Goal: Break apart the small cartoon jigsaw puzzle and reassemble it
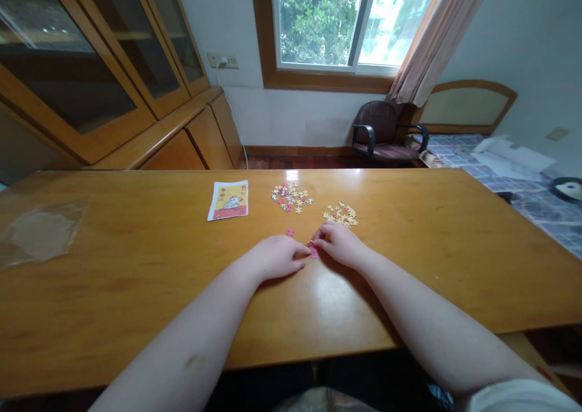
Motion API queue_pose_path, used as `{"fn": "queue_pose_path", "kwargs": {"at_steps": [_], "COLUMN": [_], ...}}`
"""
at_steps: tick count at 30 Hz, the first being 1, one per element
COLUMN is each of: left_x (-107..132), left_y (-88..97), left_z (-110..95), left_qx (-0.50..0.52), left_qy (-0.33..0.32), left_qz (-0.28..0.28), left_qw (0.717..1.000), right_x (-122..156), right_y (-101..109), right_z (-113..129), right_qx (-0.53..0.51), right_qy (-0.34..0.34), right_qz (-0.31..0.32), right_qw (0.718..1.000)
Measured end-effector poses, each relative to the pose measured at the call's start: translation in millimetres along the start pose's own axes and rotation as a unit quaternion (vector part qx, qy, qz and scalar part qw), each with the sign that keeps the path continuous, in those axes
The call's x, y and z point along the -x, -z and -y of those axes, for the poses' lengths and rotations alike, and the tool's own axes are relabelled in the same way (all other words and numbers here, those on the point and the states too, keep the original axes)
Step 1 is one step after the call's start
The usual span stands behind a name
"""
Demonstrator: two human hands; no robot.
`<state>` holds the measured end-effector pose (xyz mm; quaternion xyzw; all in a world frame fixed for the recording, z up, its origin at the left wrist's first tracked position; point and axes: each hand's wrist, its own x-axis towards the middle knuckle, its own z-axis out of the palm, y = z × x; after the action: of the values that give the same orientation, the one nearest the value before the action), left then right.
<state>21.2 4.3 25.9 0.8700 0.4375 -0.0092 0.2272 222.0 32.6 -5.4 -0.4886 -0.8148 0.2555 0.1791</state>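
Observation:
Several pink jigsaw puzzle pieces (313,252) lie together on the wooden table, between my two hands. My left hand (278,257) rests on the tabletop with its fingers stretched out, the index fingertip touching the pink pieces. From the other side, my right hand (337,242) has its thumb and fingers pinched at the top of the same pieces; the fingers partly hide what they grip. One loose pink piece (290,232) lies just beyond my left hand. Behind my right hand is a group of yellow puzzle pieces (341,213), some partly joined.
A mixed pile of puzzle pieces (291,197) sits farther back on the table (150,279). Left of it lies a picture card (228,200) with a white animal on yellow and red. A clear plastic bag (40,233) lies far left. An office chair (382,130) stands beyond the table.

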Motion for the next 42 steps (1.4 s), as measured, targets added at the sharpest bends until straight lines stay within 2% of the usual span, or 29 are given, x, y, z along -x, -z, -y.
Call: {"fn": "queue_pose_path", "kwargs": {"at_steps": [5,20,24,27,32,35,39,42], "left_x": [5,2,-1,-3,-5,-5,-4,-3], "left_y": [4.3,1.7,-1.4,-3.6,-2.5,0.6,6.9,10.6], "left_z": [-2,0,2,4,7,10,15,19], "left_qx": [0.001,0.027,0.064,0.080,0.076,0.066,0.048,0.035], "left_qy": [0.012,0.007,0.020,0.024,0.013,0.027,0.097,0.136], "left_qz": [0.015,0.004,0.001,-0.017,-0.060,-0.071,-0.104,-0.138], "left_qw": [1.000,1.000,0.998,0.996,0.995,0.995,0.989,0.980], "right_x": [-2,-1,0,-1,0,0,-2,-4], "right_y": [-4,-2,7,14,15,10,6,7], "right_z": [-3,0,-7,-15,-21,-22,-25,-27], "right_qx": [0.018,0.075,0.097,0.103,0.111,0.106,0.104,0.125], "right_qy": [0.012,0.023,-0.001,-0.030,-0.042,-0.015,0.069,0.091], "right_qz": [-0.009,-0.019,-0.058,-0.080,-0.077,-0.065,-0.020,-0.002], "right_qw": [1.000,0.997,0.994,0.991,0.990,0.992,0.992,0.988]}}
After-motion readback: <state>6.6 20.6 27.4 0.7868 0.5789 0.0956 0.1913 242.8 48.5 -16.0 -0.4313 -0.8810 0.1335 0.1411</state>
